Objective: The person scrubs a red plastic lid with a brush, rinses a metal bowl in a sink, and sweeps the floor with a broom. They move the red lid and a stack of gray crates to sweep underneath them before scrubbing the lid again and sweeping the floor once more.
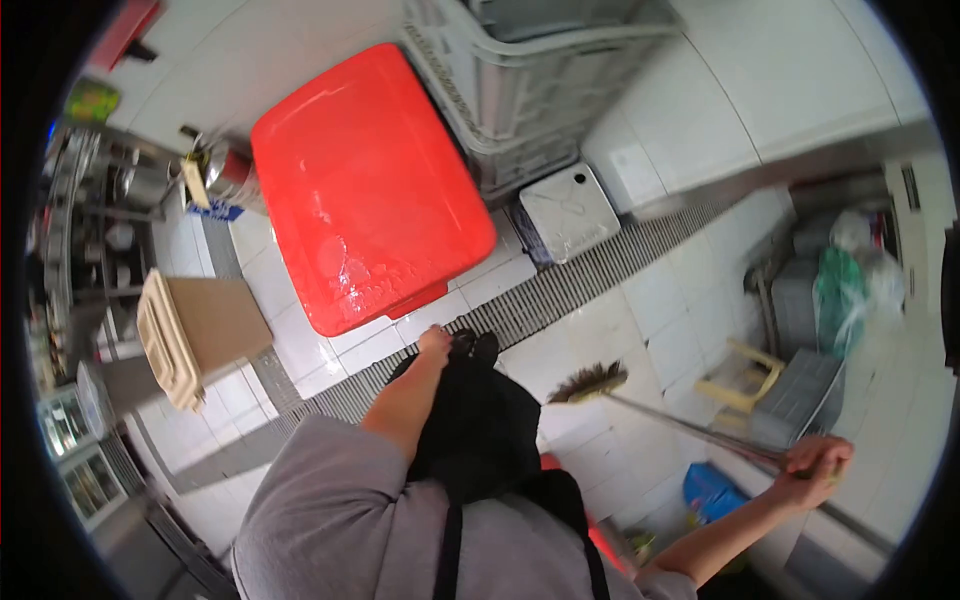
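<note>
My right hand (812,470) is closed around the long handle of a broom (690,430), held out to my right. Dark, worn bristles make up the broom head (588,383), which is low by the pale floor tiles. Hanging in front of my dark apron (470,430) is my left hand (435,341), close to the near edge of a large red lidded bin (375,190). Its fingers point away from me and are mostly hidden. My dark shoes (478,346) show just beyond the apron, beside the slatted drain strip.
A drain grate (570,295) crosses the floor. Grey crates (560,90) and a white-topped box (570,212) stand by the wall. At left are a beige bin (215,325) and metal shelves (75,210). A yellow stool (745,385) and grey container (797,400) sit right.
</note>
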`<action>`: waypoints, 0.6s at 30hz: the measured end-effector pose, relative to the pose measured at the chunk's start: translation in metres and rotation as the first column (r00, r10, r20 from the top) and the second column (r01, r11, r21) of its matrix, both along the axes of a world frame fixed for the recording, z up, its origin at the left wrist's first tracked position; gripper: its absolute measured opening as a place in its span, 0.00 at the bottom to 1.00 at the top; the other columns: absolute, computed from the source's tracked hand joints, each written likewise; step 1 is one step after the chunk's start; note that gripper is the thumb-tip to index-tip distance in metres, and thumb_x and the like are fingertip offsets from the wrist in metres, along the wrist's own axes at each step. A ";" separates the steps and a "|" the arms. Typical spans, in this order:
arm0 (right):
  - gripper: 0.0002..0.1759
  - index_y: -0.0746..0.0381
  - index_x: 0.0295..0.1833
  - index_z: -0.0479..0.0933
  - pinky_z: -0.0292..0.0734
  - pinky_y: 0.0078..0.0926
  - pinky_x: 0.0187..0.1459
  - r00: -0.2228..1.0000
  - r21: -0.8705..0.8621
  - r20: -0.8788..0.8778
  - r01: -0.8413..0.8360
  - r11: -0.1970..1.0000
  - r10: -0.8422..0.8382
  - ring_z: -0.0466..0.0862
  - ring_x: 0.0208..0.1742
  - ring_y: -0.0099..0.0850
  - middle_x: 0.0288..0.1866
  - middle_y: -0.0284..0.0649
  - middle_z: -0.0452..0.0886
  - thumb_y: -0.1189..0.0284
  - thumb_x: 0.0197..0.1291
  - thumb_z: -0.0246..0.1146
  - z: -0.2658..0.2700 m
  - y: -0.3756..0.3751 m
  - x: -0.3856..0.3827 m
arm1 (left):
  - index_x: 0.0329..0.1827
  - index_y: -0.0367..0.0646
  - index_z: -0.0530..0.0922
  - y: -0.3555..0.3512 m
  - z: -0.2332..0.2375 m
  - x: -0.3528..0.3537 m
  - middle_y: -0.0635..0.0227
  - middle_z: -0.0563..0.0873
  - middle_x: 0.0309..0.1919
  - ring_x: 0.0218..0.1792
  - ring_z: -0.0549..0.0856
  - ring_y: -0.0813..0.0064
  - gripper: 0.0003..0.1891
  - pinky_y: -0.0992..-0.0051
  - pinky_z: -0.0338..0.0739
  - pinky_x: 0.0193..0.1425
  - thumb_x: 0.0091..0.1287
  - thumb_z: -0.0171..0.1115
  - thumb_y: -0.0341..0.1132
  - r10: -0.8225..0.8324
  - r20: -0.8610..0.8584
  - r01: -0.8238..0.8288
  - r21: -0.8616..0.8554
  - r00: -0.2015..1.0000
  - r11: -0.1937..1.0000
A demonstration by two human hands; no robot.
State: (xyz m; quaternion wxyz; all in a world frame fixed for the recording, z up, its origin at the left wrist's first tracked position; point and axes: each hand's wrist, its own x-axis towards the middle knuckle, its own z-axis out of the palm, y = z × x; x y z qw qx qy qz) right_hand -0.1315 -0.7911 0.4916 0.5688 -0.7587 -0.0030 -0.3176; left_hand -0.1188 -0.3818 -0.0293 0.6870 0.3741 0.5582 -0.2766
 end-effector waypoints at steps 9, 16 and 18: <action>0.15 0.64 0.37 0.60 0.61 0.18 0.10 0.902 0.080 -0.193 -0.378 0.922 0.386 0.62 0.09 0.21 0.12 0.36 0.64 0.69 0.55 0.59 -0.069 0.090 0.091 | 0.60 0.41 0.60 0.034 -0.069 -0.006 0.57 0.68 0.54 0.54 0.68 0.56 0.36 0.60 0.62 0.56 0.59 0.35 0.63 0.850 -0.065 -0.852 0.004 0.522 0.523; 0.13 0.64 0.36 0.60 0.61 0.18 0.11 0.883 0.017 -0.319 -0.358 0.934 0.345 0.62 0.09 0.21 0.11 0.35 0.65 0.69 0.56 0.57 -0.109 0.151 0.107 | 0.54 0.44 0.67 0.058 -0.082 0.061 0.64 0.76 0.49 0.48 0.77 0.66 0.34 0.65 0.73 0.48 0.57 0.38 0.63 0.990 0.114 -0.963 -0.248 0.078 0.104; 0.13 0.64 0.35 0.60 0.61 0.19 0.11 0.861 -0.002 -0.375 -0.372 0.928 0.345 0.62 0.09 0.21 0.11 0.35 0.64 0.70 0.57 0.57 -0.121 0.185 0.100 | 0.51 0.47 0.69 0.069 -0.073 0.066 0.68 0.78 0.46 0.45 0.77 0.67 0.30 0.64 0.75 0.44 0.57 0.42 0.62 0.957 0.287 -0.963 -0.264 -0.036 0.043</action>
